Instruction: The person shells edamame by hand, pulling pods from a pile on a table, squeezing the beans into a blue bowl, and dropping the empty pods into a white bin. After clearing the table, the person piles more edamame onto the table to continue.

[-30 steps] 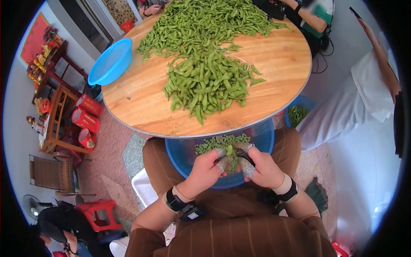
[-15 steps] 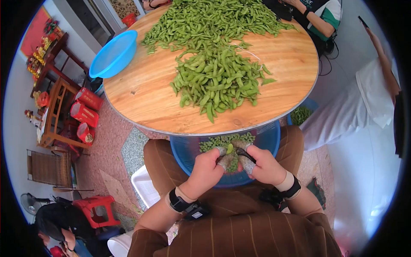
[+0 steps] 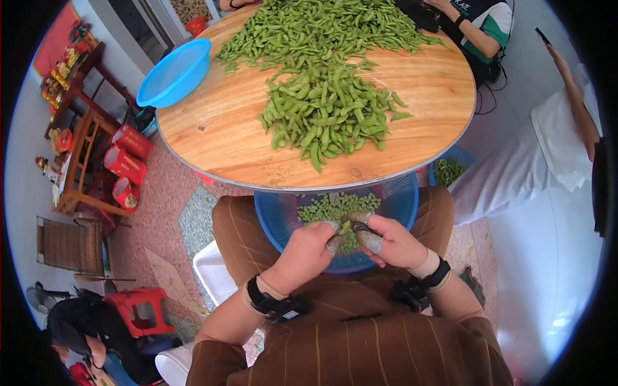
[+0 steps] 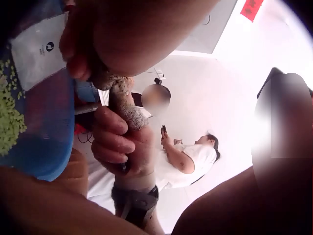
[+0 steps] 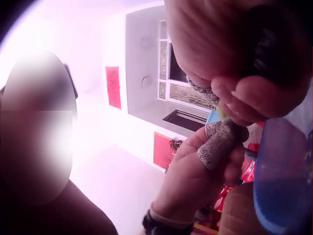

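Observation:
Both hands meet over a blue basin (image 3: 270, 225), with grey wraps on their thumbs and index fingers. My left hand (image 3: 308, 249) pinches a green edamame pod (image 3: 346, 228) between thumb and finger. Against it from the other side come the wrapped fingertips of my right hand (image 3: 403, 246). That hand also grips a slim dark tool (image 3: 365, 226); a thin grey length of the tool (image 4: 87, 108) sticks out past its curled fingers in the left wrist view. Shelled green beans (image 3: 331, 207) lie in the basin below the hands.
A round wooden table (image 3: 212, 148) stands just beyond the basin, bearing a heap of pods (image 3: 328, 112) and a light blue bowl (image 3: 174, 74). At the right stands a person in white (image 3: 515, 151). A white tray (image 3: 215, 273) is by the left knee.
The hands stay together above the basin, with the right fingertips now closer to the left ones around the pod. The head view has shifted slightly.

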Demonstrator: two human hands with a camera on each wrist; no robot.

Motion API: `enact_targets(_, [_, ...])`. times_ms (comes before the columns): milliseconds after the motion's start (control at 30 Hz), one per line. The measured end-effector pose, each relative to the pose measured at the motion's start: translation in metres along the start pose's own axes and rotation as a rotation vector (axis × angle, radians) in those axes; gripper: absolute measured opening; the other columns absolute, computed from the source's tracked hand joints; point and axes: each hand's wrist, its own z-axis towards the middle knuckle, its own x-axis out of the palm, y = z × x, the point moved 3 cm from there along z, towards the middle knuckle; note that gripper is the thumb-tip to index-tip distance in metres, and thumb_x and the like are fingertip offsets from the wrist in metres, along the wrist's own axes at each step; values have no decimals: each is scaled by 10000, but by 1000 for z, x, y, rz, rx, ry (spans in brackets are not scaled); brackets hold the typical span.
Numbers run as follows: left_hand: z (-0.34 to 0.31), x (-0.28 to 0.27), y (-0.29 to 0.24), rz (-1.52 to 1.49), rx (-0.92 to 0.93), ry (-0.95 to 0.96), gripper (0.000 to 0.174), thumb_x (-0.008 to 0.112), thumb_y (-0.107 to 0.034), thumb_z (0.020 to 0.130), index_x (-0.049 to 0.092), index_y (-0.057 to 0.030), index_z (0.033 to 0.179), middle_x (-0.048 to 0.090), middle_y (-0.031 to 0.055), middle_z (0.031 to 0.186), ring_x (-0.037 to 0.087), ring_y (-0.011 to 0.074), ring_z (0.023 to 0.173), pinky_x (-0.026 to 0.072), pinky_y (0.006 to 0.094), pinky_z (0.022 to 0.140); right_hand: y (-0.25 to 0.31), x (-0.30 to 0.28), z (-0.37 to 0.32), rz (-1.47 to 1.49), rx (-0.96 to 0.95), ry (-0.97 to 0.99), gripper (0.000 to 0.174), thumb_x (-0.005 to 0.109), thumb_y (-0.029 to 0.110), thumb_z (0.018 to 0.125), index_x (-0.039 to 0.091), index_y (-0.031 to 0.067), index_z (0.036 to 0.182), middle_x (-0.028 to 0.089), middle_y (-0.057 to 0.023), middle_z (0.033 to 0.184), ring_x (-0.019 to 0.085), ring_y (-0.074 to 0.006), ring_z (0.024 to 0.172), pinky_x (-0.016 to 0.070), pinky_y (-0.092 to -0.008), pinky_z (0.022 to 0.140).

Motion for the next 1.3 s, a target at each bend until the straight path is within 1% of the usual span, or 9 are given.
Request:
enact_targets(100, [0,5,3,-956,-574,345,77,626,-85,857,608,-19,892,613,54,738,582,167,620,478,293,568,-5,2,-9,355,140,67,371,449,153,978,414,98,1343,483,15,710,408,-49,487,359,-202,433])
enact_targets(200, [0,17,15,-1174,-589,395,84,622,-110,894,628,-42,943,610,-5,775,543,61,623,453,213,548,-10,1,-10,340,113,52,331,440,194,990,437,79,1301,472,18,693,403,-46,494,359,-202,440])
enact_targets(467, [8,44,32,-920,-597,315,55,647,-82,854,630,-30,856,609,38,710,569,101,605,455,233,535,-38,-14,1,103,-30,55,377,414,104,944,429,81,1320,491,7,695,453,-60,485,402,-210,435])
enact_targets(567, [17,37,32,-116,22,134,97,574,-72,876,584,18,842,583,175,700,615,209,622,470,321,560,-40,-20,8,60,39,-31,379,423,39,901,483,73,1274,500,16,689,469,-63,492,406,-216,438])
enact_targets(700, [18,48,48,-270,-238,171,91,553,-74,887,582,-1,841,595,113,720,593,160,639,465,291,573,-44,-26,23,17,103,-77,386,430,39,901,476,72,1282,519,10,701,468,-65,489,401,-218,437])
enact_targets(767, [16,51,52,-1137,-718,310,80,527,-70,902,585,-24,873,589,41,748,548,113,632,450,253,572,-36,-28,28,59,94,-63,379,432,34,907,484,86,1279,524,8,709,459,-49,492,390,-207,432])
enact_targets(900, [11,53,60,-985,-682,359,93,506,-69,918,591,-31,916,571,-6,780,508,78,649,432,220,576,-46,-40,42,92,129,-17,318,493,81,900,529,73,1216,571,-44,727,522,-121,515,437,-269,473])
enact_targets(1067, [7,57,60,-965,-708,452,110,489,-43,910,597,-31,925,562,-6,767,493,72,642,422,214,574,-41,-48,64,-775,-242,-103,262,669,210,739,582,15,891,625,-189,796,610,-393,733,491,-425,648])
enact_targets(1300, [1,54,72,-551,-579,378,93,541,-26,842,622,-21,888,609,50,709,571,117,632,464,277,576,-40,-26,64,-1023,-219,-213,275,687,251,681,558,36,793,613,-166,733,618,-357,688,503,-434,612])
